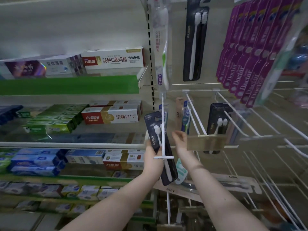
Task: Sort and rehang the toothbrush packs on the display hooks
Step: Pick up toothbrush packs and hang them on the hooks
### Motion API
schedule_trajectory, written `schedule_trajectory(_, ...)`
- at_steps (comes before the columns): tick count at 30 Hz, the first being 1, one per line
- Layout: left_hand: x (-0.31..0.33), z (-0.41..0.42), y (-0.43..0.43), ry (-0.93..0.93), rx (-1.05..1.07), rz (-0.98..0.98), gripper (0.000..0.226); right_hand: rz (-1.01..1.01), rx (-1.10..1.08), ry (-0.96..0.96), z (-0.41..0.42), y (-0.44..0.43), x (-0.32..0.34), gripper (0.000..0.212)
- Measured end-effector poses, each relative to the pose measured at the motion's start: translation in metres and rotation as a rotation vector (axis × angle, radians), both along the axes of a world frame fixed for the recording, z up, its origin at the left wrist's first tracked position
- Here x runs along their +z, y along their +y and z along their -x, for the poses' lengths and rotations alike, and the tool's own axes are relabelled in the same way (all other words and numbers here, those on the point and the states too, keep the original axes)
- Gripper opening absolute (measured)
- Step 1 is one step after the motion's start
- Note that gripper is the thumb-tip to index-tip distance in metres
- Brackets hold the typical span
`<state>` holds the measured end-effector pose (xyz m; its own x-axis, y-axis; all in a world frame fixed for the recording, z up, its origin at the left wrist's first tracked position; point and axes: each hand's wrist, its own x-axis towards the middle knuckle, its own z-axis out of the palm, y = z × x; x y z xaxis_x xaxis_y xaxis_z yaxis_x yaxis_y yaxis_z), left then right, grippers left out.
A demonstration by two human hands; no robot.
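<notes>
Shelves of toothpaste boxes fill the left. On the right, white hooks jut out and purple packs hang above. The left hand grips a dark pack behind the near hook. The right hand, just beside it, is loose and holds nothing.

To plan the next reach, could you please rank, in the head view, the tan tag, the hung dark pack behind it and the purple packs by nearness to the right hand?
1. The tan tag, just right of the right hand.
2. The dark pack, hung behind the tag.
3. The purple packs, upper right.
</notes>
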<state>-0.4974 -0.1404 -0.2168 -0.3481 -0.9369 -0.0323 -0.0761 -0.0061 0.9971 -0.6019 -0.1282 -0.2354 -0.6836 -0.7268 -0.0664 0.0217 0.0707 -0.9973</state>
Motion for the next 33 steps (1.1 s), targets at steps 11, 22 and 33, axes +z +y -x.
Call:
schedule_trajectory(11, -0.022, -0.008, 0.025, -0.013, -0.137, -0.146, 0.018, -0.02, 0.032, -0.031, -0.018, 0.058, 0.004, 0.017)
schedule_trajectory(22, -0.022, 0.066, 0.067, -0.129, -0.312, -0.13, 0.017, -0.039, -0.162, 0.017, 0.05, 0.113, 0.004, 0.02)
schedule_trajectory(33, -0.008, 0.115, 0.047, -0.313, -0.353, -0.008, 0.015, -0.028, -0.199, -0.017, 0.093, 0.126, 0.016, 0.013)
